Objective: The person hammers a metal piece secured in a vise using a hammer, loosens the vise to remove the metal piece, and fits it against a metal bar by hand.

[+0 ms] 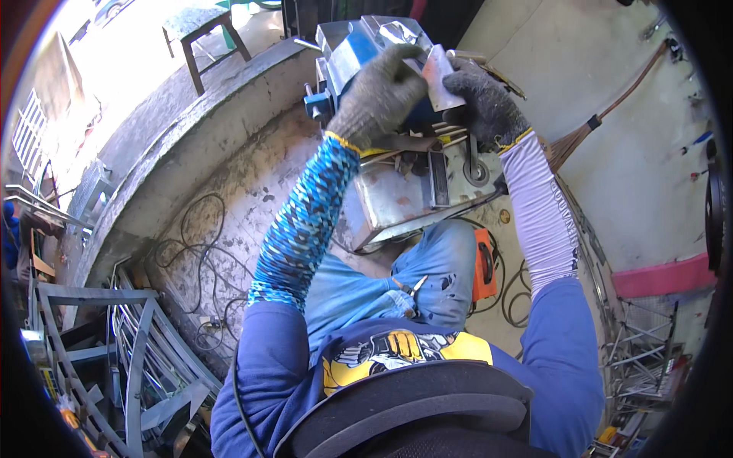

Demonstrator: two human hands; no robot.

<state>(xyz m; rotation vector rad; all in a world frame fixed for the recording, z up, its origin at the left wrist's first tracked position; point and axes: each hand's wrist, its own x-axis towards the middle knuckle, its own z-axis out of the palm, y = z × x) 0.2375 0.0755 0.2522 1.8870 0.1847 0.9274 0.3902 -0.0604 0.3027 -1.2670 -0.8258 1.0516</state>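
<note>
Both of my hands wear dark grey work gloves with yellow cuffs. A small, flat, greyish metal plate (440, 79) is held up between them, tilted, over a cluttered metal work stand. My right hand (489, 105) grips its right side, the thumb lying on its face. At the plate's left edge, my left hand (382, 93) has its index finger and thumb curled around; its other fingers are hidden. Beyond the hands stand blue and silver metal boxes (351, 59). Below them are a grey metal box (397, 195) and a round metal disc (476, 172).
Black cables (200, 252) coil over the stained floor at left. An orange case (484, 263) sits by my knee. A broom (569, 146) leans at the right wall. Metal frames (137, 359) are stacked at lower left, beneath a low concrete ledge (183, 126). A stool (200, 30) stands beyond.
</note>
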